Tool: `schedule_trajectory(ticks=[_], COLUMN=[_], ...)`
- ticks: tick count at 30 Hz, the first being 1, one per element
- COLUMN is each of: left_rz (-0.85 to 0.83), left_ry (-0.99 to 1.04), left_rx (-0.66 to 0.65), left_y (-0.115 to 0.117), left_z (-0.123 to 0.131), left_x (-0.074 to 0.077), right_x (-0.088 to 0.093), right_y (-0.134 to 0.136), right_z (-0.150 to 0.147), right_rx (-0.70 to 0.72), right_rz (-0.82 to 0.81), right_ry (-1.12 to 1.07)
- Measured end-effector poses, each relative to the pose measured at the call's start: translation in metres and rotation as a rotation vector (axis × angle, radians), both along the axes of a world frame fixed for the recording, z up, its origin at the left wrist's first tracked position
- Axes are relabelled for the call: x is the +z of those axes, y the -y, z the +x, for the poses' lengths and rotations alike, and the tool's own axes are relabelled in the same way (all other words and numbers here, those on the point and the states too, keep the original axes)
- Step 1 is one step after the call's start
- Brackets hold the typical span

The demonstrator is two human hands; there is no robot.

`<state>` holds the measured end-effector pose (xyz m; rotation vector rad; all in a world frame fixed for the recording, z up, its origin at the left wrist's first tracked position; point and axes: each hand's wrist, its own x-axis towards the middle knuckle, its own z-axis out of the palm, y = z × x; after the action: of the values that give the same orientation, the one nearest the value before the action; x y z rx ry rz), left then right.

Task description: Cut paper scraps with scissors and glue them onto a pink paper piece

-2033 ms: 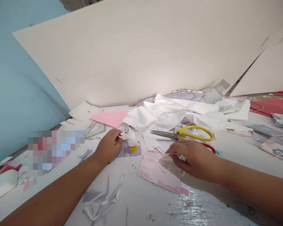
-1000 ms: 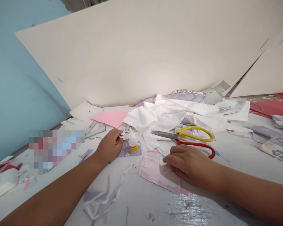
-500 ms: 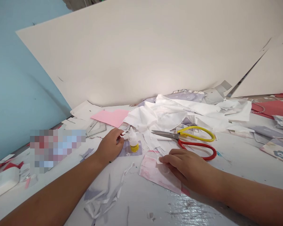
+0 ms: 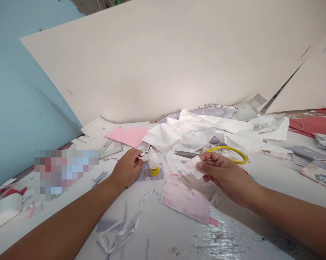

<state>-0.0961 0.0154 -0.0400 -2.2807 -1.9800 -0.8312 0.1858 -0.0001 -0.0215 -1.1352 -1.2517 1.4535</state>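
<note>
Right hand (image 4: 224,173) pinches a white scrap (image 4: 192,167) between thumb and fingers.
Left hand (image 4: 126,169), fingers closed, holds a small white piece (image 4: 144,156) beside a glue bottle (image 4: 153,163).

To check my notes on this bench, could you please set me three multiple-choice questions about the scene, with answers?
1. Where does the bottle stand? A) on the lilac patch B) on the pink paper C) on the scissors
2. What colour is its label? A) red B) yellow C) blue
3. What is the right hand doing? A) gripping scissors B) pinching a white scrap C) lying flat

Answers: 1 A, the patch lies under its base. 2 B, a yellow band wraps the bottle. 3 B, the scrap sits in the fingers.
</note>
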Motion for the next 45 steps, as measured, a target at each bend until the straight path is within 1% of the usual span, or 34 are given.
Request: schedule_trajectory(ticks=[4,7,9,11,13,15,18,19,21,23,24,27,30,34,38,45], left_rz=[-0.002,-0.001,-0.001,-0.001,0.001,0.004,0.011,0.013,0.016,0.015,0.012,0.004,-0.002,0.001,-0.003,-0.007], left_ry=[0.003,0.004,0.004,0.003,0.000,-0.003,-0.010,-0.013,-0.019,-0.023,-0.025,-0.028,-0.028,-0.022,-0.020,-0.020], left_rx=[0.004,0.005,0.004,0.002,-0.002,-0.009,-0.021,-0.024,-0.023,-0.021,-0.022,-0.030,-0.030,-0.011,-0.005,-0.005], left_y=[0.000,0.001,0.001,0.001,0.001,0.001,0.001,0.001,0.002,0.002,0.001,0.000,-0.001,-0.001,-0.001,-0.001], left_z=[0.000,0.000,0.000,0.000,0.000,0.000,0.000,0.000,0.000,0.000,0.000,0.000,0.000,0.000,0.000,0.000], left_x=[0.000,0.000,0.000,0.000,0.000,0.000,-0.001,-0.001,0.000,0.000,0.000,0.000,0.000,-0.001,-0.001,-0.001], right_x=[0.005,0.006,0.006,0.008,0.014,0.022,0.030,0.030,0.024,0.015,0.010,-0.003,-0.009,-0.012,-0.011,-0.012], right_y=[0.002,0.003,0.002,0.001,-0.001,-0.003,-0.002,-0.002,-0.001,0.000,0.000,0.003,0.009,0.016,0.018,0.021], right_z=[-0.002,-0.004,-0.004,-0.001,0.004,0.011,0.022,0.026,0.032,0.038,0.041,0.047,0.047,0.041,0.037,0.036], right_rx=[-0.067,-0.083,-0.086,-0.095,-0.115,-0.152,-0.195,-0.153,-0.023,0.084,0.105,0.085,0.103,0.167,0.201,0.221], right_rz=[-0.098,-0.149,-0.153,-0.123,-0.035,0.117,0.415,0.506,0.617,0.648,0.653,0.721,0.786,0.799,0.819,0.740], right_ry=[-0.131,-0.188,-0.203,-0.184,-0.119,0.028,0.453,0.584,0.773,0.867,0.897,0.942,0.965,1.044,1.059,1.071])
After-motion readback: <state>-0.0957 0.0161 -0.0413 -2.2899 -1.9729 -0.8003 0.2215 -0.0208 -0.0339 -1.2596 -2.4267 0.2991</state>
